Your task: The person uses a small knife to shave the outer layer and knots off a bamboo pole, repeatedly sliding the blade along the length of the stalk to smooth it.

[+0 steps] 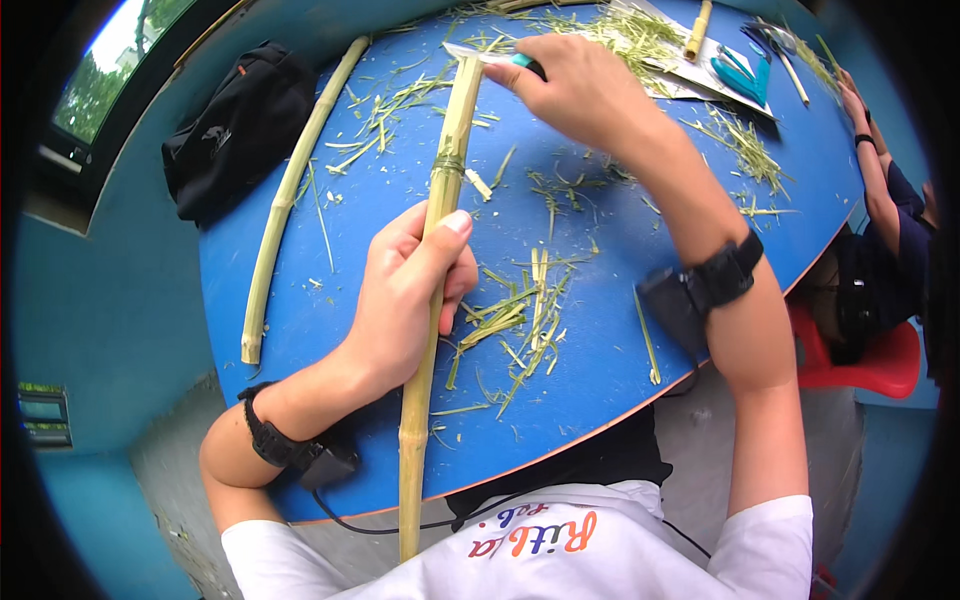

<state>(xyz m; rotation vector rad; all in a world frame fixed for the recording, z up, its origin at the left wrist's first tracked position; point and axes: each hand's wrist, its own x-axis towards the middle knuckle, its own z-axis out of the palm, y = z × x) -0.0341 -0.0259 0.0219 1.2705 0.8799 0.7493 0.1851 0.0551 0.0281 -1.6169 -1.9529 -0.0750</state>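
My left hand (408, 270) is wrapped round a pale green bamboo stick (418, 385), below its upper joint. The stick stands nearly upright in the picture, its lower end over the table edge by my shirt. Its upper part is scraped pale. My right hand (590, 95) is closed on a knife (522, 61) with a teal handle, mostly covered by the fingers. The knife's blade lies across the far tip of the stick, apparently touching it.
Green shavings (520, 310) litter the blue table (560, 400). Another bamboo stick (285, 200) lies left, near a black bag (245, 130). At the far right are a teal tool (742, 75), papers (690, 70) and another person's arm (875, 165) beside a red chair (870, 360).
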